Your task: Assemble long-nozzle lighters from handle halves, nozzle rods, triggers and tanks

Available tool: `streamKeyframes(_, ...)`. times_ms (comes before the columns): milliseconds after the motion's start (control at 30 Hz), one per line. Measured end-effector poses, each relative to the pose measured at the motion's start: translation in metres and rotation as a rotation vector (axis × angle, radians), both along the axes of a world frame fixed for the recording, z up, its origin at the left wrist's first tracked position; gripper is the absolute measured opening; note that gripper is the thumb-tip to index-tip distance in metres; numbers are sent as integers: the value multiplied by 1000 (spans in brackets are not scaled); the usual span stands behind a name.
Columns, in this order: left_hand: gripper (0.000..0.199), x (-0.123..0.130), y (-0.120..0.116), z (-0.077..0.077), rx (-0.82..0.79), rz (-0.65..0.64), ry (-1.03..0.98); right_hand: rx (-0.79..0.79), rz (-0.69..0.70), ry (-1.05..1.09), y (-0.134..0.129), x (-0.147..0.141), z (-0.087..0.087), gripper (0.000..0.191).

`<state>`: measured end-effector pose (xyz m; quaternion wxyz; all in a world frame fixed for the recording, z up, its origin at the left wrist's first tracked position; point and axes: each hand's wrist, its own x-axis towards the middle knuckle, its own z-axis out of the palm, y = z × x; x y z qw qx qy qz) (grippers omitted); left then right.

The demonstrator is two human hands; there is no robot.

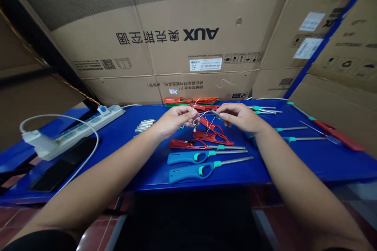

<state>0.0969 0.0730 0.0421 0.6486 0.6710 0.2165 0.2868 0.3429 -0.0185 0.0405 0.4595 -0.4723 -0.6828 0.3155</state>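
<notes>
My left hand (pixel 176 120) is closed, with thumb and fingertips pinching a thin white wire (pixel 203 113). The wire loops across the gap toward my right hand (pixel 239 117). That hand is shut on a short metal tube (pixel 215 113), its end poking out past the fingertips. Under both hands lie red lighter shells (pixel 213 137) with white wires on them. Nearer to me is a red lighter half (pixel 188 144) with a metal barrel. Two blue long-necked lighters (pixel 191 171) with teal triggers lie in front of it.
Several silver cylinders (pixel 145 125) lie left of my left hand. A power strip (pixel 85 129) and a black phone (pixel 63 164) are at the left. Teal-tipped metal barrels (pixel 291 128) and a red-handled screwdriver (pixel 338 135) lie right. Large cardboard (pixel 176 8) stands behind the blue table (pixel 118 164).
</notes>
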Motion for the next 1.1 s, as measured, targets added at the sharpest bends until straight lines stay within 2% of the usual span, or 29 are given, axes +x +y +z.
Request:
streamKeyframes(200, 37, -1, -10, -12, 195, 188, -117, 119, -1, -105, -2, -12, 3, 21)
streamKeyframes(400, 39, -7, -19, -11, 277, 215, -163, 182, -19, -183, -1, -15, -2, 19)
streamKeyframes(767, 25, -17, -19, -10, 772, 293, 145, 221, -54, -296, 1, -15, -5, 16)
streamKeyframes(1100, 22, -19, -19, -10, 969, 359, 168, 255, -75, -265, 3, -13, -6, 13)
